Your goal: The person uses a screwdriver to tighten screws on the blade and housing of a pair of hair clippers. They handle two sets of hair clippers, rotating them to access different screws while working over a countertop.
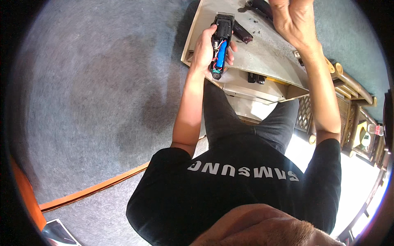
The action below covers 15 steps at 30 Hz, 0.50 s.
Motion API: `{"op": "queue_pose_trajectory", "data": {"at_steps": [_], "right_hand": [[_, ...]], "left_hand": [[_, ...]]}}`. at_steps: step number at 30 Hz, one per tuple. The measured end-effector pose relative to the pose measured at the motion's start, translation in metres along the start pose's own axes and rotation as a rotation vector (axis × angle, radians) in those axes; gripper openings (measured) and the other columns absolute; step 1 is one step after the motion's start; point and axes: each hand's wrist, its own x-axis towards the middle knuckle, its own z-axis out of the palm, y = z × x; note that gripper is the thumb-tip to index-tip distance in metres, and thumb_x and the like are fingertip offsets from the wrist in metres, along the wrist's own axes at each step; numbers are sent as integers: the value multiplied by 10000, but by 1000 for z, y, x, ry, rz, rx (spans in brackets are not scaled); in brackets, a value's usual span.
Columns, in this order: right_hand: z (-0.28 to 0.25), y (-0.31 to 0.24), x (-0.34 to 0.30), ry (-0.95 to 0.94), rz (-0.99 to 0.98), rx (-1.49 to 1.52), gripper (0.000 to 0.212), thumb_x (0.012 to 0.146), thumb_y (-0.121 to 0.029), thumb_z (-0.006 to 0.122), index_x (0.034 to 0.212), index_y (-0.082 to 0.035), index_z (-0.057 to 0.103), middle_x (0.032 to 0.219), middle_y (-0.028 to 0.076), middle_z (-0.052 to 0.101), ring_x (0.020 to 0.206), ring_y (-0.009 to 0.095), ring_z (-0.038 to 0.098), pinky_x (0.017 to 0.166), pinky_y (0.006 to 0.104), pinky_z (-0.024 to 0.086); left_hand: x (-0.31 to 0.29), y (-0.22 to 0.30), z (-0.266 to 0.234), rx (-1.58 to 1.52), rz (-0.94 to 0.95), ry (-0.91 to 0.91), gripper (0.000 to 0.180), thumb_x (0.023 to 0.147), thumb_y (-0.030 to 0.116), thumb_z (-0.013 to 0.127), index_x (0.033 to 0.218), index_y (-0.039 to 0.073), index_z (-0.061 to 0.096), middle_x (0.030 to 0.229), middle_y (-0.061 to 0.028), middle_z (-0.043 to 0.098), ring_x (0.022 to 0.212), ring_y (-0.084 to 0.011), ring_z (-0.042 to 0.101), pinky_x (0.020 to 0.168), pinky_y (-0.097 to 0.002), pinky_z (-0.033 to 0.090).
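Note:
My left hand (203, 51) is wrapped round an opened hair clipper (224, 29), held upright above the table's left part. Its inside faces up: a blue battery cell (222, 54), red and white wires and a small green circuit board at the lower end. Beside it on the table lies a long dark casing piece (243, 32). My right hand (292, 22) is raised over the table's far right side; the top edge of the picture cuts off its fingers, so what it holds, if anything, is hidden. Near it lies another dark, elongated object (261, 8).
Dark bits are scattered over the grey table top (266, 55). Below it, an open compartment holds black objects (256, 78) and a yellow strip (277, 80). Bamboo furniture (355, 88) stands at the right, with a bottle (375, 130) near it. A blue-grey wall (102, 82) rises at the left.

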Motion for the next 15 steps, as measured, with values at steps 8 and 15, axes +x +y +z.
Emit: {"op": "queue_pose_trajectory", "data": {"at_steps": [8,15], "right_hand": [[21,-15,12,254,689,450,280,1144,-370,364,1230,-107,410,927,42,574,737,83,484,651,235,433],[30,-8,-1,192,1057,806,278,1131,-425,388,1155,-150,418,870,57,631,631,99,551,523,237,459]], "left_hand": [[-2,2,1,37,-20,18,592,1050,495,332,1213,-6,603,774,-160,692,531,-197,658,484,-331,568],[-2,1,2,-11,-2,12,575,1061,473,324,1201,-11,601,759,-149,685,526,-199,653,488,-333,560]]}}
